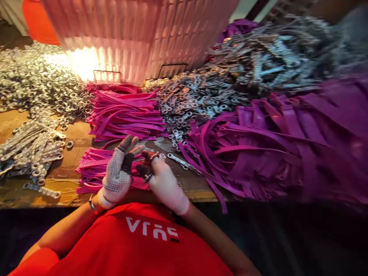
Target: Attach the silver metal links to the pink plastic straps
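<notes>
**Hands meet over the pink straps**

A worn wooden bench (25, 126) carries purple straps (273, 153) at right, metal rings (37, 84) at left, and pink straps (126, 115) lying with long axes left to right. The left hand (117, 174), fingers spread, rests on the near pink bundle (92, 168). The right hand (163, 182) pinches a small dark piece (145, 165), touching the left.
</notes>
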Motion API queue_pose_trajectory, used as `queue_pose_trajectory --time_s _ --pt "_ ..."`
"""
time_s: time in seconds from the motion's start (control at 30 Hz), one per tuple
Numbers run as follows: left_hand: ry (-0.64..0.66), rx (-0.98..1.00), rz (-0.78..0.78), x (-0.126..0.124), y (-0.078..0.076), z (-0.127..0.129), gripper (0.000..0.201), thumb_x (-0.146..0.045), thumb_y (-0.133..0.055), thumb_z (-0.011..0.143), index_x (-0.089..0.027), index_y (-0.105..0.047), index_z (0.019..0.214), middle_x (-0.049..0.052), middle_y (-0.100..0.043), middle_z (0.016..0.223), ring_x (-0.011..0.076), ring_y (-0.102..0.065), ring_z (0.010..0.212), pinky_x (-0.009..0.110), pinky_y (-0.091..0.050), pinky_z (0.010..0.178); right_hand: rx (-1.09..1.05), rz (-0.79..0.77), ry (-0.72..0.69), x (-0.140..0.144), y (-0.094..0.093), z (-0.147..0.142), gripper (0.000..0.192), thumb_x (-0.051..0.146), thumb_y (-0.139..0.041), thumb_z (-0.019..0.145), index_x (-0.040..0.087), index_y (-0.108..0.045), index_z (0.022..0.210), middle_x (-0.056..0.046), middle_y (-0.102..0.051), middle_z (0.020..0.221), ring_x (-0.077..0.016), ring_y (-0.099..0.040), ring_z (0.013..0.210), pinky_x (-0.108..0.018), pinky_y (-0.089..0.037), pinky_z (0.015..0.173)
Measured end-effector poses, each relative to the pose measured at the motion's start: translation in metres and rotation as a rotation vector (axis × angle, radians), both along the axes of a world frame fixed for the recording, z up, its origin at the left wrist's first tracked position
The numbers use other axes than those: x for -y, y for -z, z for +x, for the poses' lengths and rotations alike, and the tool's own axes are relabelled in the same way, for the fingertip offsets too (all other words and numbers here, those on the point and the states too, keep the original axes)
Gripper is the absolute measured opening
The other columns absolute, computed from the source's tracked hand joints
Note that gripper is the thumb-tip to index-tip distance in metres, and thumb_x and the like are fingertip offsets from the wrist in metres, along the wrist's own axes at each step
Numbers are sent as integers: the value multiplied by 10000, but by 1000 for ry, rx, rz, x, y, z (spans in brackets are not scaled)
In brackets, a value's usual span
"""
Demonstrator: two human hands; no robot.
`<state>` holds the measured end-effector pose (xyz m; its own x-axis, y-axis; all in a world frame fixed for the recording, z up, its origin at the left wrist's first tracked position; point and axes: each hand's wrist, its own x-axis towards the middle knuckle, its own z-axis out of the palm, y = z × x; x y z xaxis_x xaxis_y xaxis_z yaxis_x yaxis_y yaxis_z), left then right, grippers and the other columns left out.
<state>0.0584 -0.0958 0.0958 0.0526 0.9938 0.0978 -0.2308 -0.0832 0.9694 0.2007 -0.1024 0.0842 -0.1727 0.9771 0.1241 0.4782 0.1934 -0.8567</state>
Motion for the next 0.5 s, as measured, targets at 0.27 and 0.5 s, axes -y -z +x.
queue_pose_trajectory --time_s 0.27,0.5 --pt "33 115 104 -7 11 26 419 -352 -608 919 -220 -625 1316 111 -625 1357 272 -609 1236 435 -460 1112 -124 -84 86 -13 7 -20 197 102 -479 838 179 -633 934 -44 -693 959 -180 -598 885 -292 -476 832" --pt "51 -321 -68 -6 15 1 405 -300 -734 819 -181 -669 1201 95 -724 1107 236 -687 1026 360 -563 911 385 44 13 -1 4 9 203 63 -509 792 169 -641 904 -99 -688 927 -207 -601 885 -288 -441 806"
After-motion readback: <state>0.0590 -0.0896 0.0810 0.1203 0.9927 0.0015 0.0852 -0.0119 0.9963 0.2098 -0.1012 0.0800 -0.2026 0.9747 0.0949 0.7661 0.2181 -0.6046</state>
